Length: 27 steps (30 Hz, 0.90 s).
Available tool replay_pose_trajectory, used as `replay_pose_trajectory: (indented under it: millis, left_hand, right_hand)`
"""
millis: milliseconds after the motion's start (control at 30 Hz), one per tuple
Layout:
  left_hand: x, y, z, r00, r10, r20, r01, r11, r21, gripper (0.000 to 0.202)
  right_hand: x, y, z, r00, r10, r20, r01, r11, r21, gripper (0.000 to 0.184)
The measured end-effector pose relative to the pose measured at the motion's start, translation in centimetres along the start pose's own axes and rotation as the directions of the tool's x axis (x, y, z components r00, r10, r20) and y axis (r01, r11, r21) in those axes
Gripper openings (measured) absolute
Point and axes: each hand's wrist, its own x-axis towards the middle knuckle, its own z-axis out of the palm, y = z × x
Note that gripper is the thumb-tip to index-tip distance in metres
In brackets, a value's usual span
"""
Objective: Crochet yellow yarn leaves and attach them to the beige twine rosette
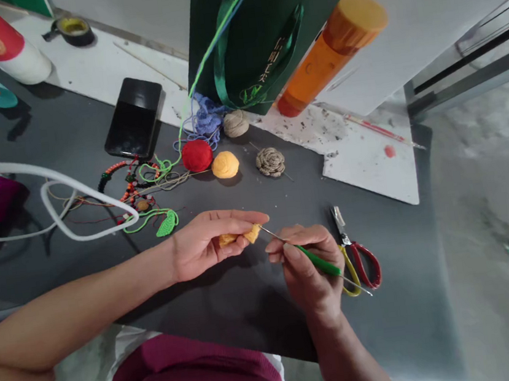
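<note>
My left hand [208, 244] pinches a small piece of yellow crochet [253, 234], part of it hidden by the fingers. A crochet hook [319, 261] with a green handle is gripped in my right hand [307, 264], its thin metal tip meeting the edge of the yellow piece. The hook's other metal end points down and to the right, over the scissors [360, 264] with one red and one yellow handle. Beyond my hands lie a yellow yarn ball [225, 165], a red yarn ball [197, 155] and a grey-brown crocheted flower [270, 162].
Farther back are a black phone [133, 117], blue crochet [207, 119], a beige yarn ball [236, 123], a dark green paper bag [258, 35] and an orange bottle [330, 51]. A green crocheted leaf [166, 223], beaded cords [132, 190] and a white cable [93, 236] lie left.
</note>
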Motion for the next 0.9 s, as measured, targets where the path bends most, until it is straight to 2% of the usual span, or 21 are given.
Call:
replay_pose_trajectory:
  millis: [133, 300, 367, 433, 467, 533, 633, 700, 800, 900]
  left_hand:
    - [0.0, 0.1, 0.0, 0.999, -0.038, -0.015, 0.037, 0.999, -0.020, 0.019]
    - [-0.1, 0.3, -0.1, 0.998, -0.056, -0.025, 0.056, 0.998, -0.020, 0.019]
    - [-0.1, 0.4, -0.1, 0.999, -0.047, -0.022, 0.047, 0.999, -0.001, 0.017]
    - [-0.1, 0.5, -0.1, 1.000, -0.019, -0.010, 0.019, 0.999, 0.030, 0.012]
    - [-0.1, 0.5, 0.0, 1.000, 0.002, -0.005, -0.001, 0.999, 0.051, 0.010]
    - [-0.1, 0.4, 0.0, 0.999, 0.046, 0.002, -0.046, 0.993, 0.111, 0.010]
    - [-0.3, 0.3, 0.2, 0.990, 0.141, 0.024, -0.143, 0.961, 0.239, 0.020]
    - [-0.4, 0.2, 0.4, 0.976, 0.212, 0.049, -0.216, 0.920, 0.326, 0.028]
    - [-0.7, 0.1, 0.6, 0.960, 0.268, 0.076, -0.274, 0.861, 0.429, 0.033]
    - [-0.8, 0.1, 0.8, 0.959, 0.268, 0.093, -0.278, 0.822, 0.497, 0.031]
  right_hand:
    - [-0.3, -0.3, -0.6, 0.998, -0.055, 0.039, 0.058, 0.993, -0.100, 0.016]
    - [-0.1, -0.7, -0.8, 0.996, -0.072, 0.050, 0.077, 0.991, -0.108, 0.014]
    - [0.3, -0.9, -0.8, 0.998, -0.028, 0.055, 0.029, 0.999, -0.017, 0.008]
    - [0.8, -1.1, -0.7, 0.994, 0.043, 0.103, -0.058, 0.988, 0.146, 0.002]
    - [1.1, -1.1, -0.7, 0.989, 0.079, 0.128, -0.106, 0.970, 0.219, 0.007]
    - [1.3, -1.1, -0.6, 0.986, 0.136, 0.097, -0.158, 0.947, 0.279, 0.010]
    - [1.2, -0.8, -0.4, 0.975, 0.207, -0.082, -0.193, 0.969, 0.156, 0.011]
    - [0.9, -0.5, -0.1, 0.960, 0.239, -0.149, -0.239, 0.971, 0.020, 0.015]
    - [0.4, -0.2, 0.1, 0.958, 0.263, -0.111, -0.276, 0.954, -0.119, 0.019]
    - [0.1, 0.0, 0.1, 0.960, 0.280, -0.017, -0.280, 0.950, -0.138, 0.022]
